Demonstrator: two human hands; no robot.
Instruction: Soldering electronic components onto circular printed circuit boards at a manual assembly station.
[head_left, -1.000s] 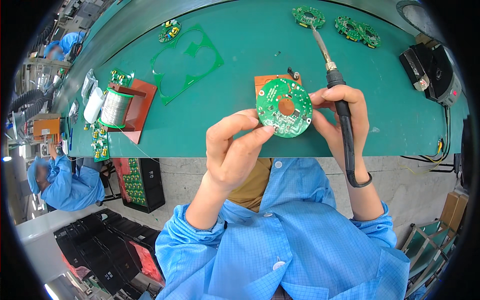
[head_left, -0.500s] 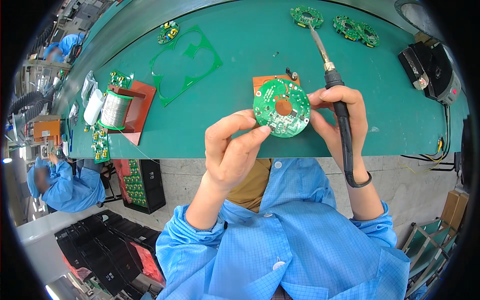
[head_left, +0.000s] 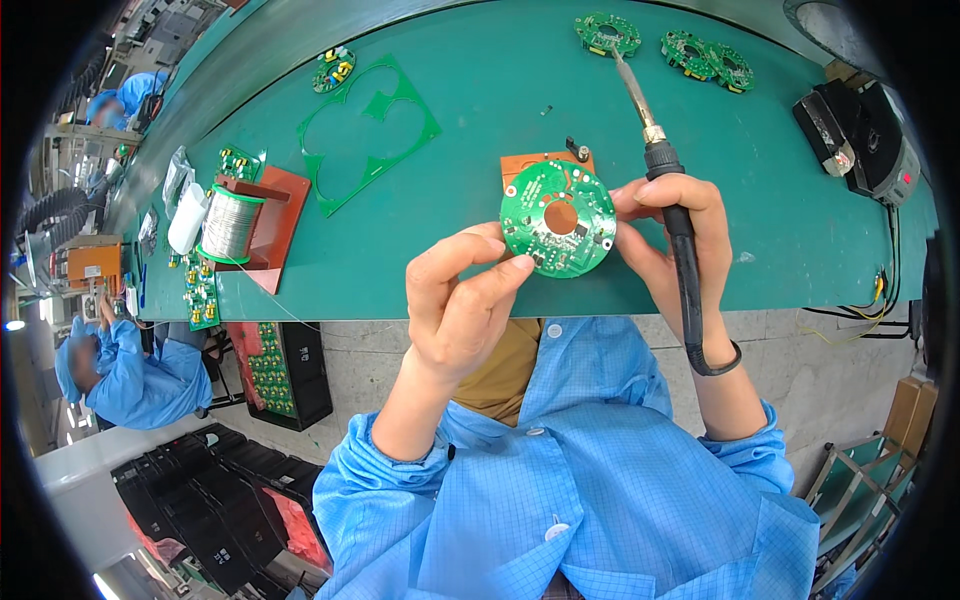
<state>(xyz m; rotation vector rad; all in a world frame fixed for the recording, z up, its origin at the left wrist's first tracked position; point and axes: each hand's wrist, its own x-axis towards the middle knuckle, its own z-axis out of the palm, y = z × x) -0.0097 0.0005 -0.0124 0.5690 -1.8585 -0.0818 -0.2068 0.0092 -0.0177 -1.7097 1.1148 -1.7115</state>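
Observation:
A round green circuit board [head_left: 535, 240] with a hole in its middle is held up above the mat, its flat face turned toward me. My left hand [head_left: 455, 295] pinches its lower left edge between thumb and fingers. On the opposite side, the thumb and fingertips of my right hand [head_left: 690, 225] grip its right edge. That same hand also holds a soldering iron [head_left: 682, 240], with the handle lying across the palm and the tip pointing away toward the far side. Behind the board, an orange-brown block [head_left: 517, 168] with a small dark fitting [head_left: 577, 150] is partly hidden.
To the left are a solder wire spool [head_left: 232, 225] on a red-brown stand, a white roll [head_left: 187, 215] and an empty green panel frame [head_left: 428, 128]. More round boards [head_left: 607, 35] lie at the far edge. A black soldering station [head_left: 870, 145] stands right. Two people work far left.
The whole view has shifted slightly. Both hands keep their hold on the circuit board, and the soldering iron stays in the right hand.

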